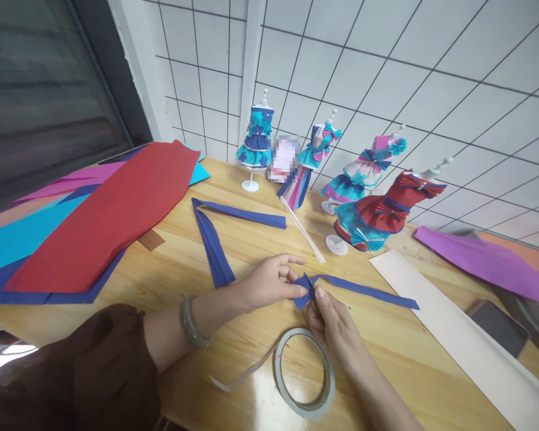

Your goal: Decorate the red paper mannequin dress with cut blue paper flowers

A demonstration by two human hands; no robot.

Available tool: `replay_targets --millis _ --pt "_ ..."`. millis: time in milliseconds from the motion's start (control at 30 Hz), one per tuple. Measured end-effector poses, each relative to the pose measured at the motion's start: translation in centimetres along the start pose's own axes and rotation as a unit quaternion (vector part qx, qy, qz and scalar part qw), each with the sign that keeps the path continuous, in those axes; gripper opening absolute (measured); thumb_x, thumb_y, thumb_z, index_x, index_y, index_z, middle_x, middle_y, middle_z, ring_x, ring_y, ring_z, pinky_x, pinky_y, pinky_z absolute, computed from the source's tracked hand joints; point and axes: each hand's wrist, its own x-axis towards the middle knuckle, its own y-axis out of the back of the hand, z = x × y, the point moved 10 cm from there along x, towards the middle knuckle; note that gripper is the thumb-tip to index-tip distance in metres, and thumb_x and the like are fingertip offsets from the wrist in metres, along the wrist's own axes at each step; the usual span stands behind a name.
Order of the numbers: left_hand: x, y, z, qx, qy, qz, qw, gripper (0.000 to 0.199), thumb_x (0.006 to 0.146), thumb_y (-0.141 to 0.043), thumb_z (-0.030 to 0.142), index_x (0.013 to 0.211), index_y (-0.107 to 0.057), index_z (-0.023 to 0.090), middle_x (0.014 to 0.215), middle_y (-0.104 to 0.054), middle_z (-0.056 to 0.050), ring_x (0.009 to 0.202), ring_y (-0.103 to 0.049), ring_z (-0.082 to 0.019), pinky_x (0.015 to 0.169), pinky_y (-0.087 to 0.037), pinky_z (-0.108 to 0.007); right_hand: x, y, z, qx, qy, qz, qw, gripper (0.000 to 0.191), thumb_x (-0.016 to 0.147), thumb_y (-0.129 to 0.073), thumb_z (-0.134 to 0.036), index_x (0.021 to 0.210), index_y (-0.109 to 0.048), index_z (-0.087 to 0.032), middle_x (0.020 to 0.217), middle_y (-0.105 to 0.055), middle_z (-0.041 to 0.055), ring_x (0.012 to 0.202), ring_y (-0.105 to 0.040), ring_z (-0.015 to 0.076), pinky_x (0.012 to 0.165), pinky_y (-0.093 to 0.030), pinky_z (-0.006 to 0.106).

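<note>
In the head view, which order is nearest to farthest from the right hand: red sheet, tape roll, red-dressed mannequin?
1. Tape roll, below and left of the right hand.
2. Red-dressed mannequin, beyond, rightward.
3. Red sheet, far left.

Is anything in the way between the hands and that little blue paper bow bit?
No, nothing visible. The left hand pinches the blue piece, and the right hand holds a dark tool right at its edge. The tape roll lies nearer the person, not between them.
</note>
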Motion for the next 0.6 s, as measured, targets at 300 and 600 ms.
replay_targets --millis 300,600 --pt "0.1 0.0 -0.5 0.006 -0.011 0.006 1.0 0.056 0.063 -0.069 0.017 0.115 -0.047 0.013 0.073 -0.055 0.001 0.066 -0.054 -0.009 0.065 -0.04 -0.025 -0.1 0.2 0.7 0.016 -0.005 0.01 1.0 0.045 0.087 -0.033 -0.055 0.058 -0.036 -0.02 0.047 -0.028 -0.0071 0.041 -0.025 0.0066 0.039 -0.018 0.022" --pt "0.1 -0.1 -0.8 -0.028 -0.011 0.011 0.999 0.055 0.061 -0.071 0.015 0.111 -0.049 0.013 0.075 -0.055 0.001 0.069 -0.053 -0.01 0.069 -0.04 -0.026 0.1 0.2 1.1 0.024 -0.016 0.01 1.0 0.044 0.085 -0.035 -0.057 0.061 -0.036 -0.02 0.048 -0.028 -0.0075 0.038 -0.023 0.006 0.036 -0.016 0.021"
